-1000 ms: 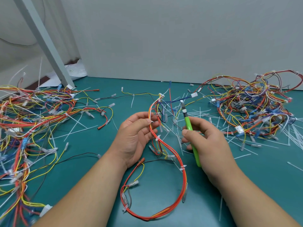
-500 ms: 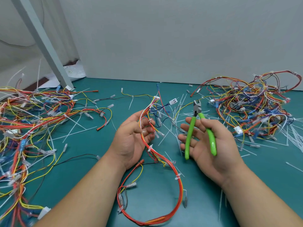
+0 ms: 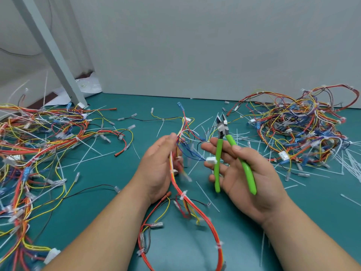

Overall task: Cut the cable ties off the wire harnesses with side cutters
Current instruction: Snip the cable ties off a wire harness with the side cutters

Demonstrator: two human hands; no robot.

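Countless cut white ties [image 3: 349,163] surround right hand [image 3: 252,177] gripping green side cutters [image 3: 221,133], tips away; left hand [image 3: 156,167] pinches orange harness [image 3: 177,184].

Side cutters [image 3: 222,132] now spread open, right hand [image 3: 234,180] palm-up

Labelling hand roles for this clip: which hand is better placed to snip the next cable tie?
Right. The right hand holds the green-handled side cutters, jaws apart. The left hand grips the orange wire harness, so it can probably just present a tie.
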